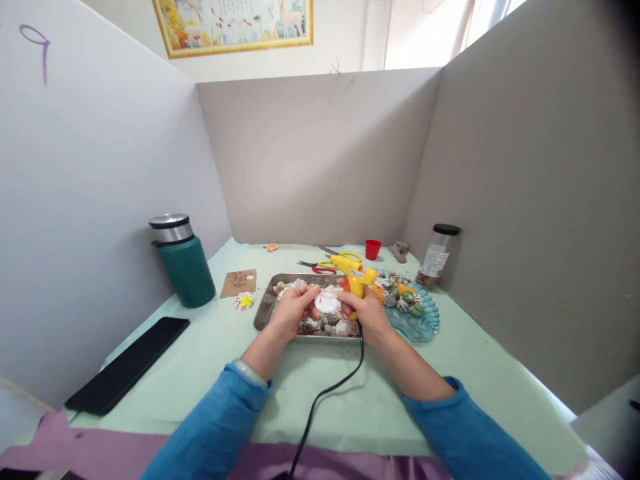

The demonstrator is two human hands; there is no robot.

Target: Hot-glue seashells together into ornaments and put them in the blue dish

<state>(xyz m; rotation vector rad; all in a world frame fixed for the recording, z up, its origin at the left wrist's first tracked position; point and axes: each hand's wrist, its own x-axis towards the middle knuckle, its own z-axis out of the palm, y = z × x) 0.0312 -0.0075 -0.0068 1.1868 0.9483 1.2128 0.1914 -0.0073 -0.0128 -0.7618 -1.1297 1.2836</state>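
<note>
A small white, round, flat piece [327,301] with a few reddish marks is held up over the metal tray [310,339]. My left hand [295,307] pinches its left edge between thumb and fingers. On the other side my right hand [367,310] is wrapped round the handle of a yellow hot glue gun [354,275], its fingertips close against the piece's right edge. From the gun a black cord [320,398] runs down towards me. Shells [327,325] of many kinds fill the tray beneath both hands.
A blue glass plate [427,325] with shells lies right of the tray. Scissors [317,265], a red cup [373,249] and a jar [438,255] stand behind. Leftward are a green bottle [186,270], a cardboard piece [238,283], a flower-like ornament [245,301] and a black slab [130,363].
</note>
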